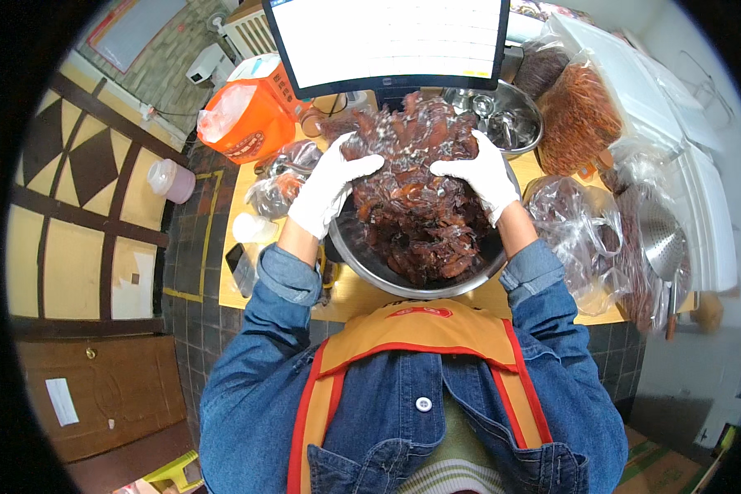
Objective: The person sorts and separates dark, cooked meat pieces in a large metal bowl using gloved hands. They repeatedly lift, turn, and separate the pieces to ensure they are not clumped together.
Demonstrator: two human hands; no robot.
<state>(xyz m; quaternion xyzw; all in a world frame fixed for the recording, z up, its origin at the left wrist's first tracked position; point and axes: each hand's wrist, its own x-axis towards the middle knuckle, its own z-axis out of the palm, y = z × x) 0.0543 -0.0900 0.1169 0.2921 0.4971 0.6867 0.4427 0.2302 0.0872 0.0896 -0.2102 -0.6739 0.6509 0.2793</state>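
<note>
Dark, glossy reddish-brown strips [414, 216], which look like dried meat, are heaped in a large stainless steel bowl [380, 281]. Both of my hands wear white gloves. My left hand [333, 185] grips the heap from its left side, thumb over the top. On the opposite side my right hand [485, 176] holds it the same way, with its fingers partly hidden behind the strips. The upper part of the heap is raised above the bowl's far rim and blurred by motion. Pale flecks show among the strips.
Behind the bowl stand a monitor [389, 43] and a steel basin [534, 133] with metal utensils. An orange bag [244, 120], a white cup [254, 228] and a phone [241, 265] are at left. Bagged food [580, 114], a plastic bag [571, 234] and a perforated ladle [661, 238] sit at right.
</note>
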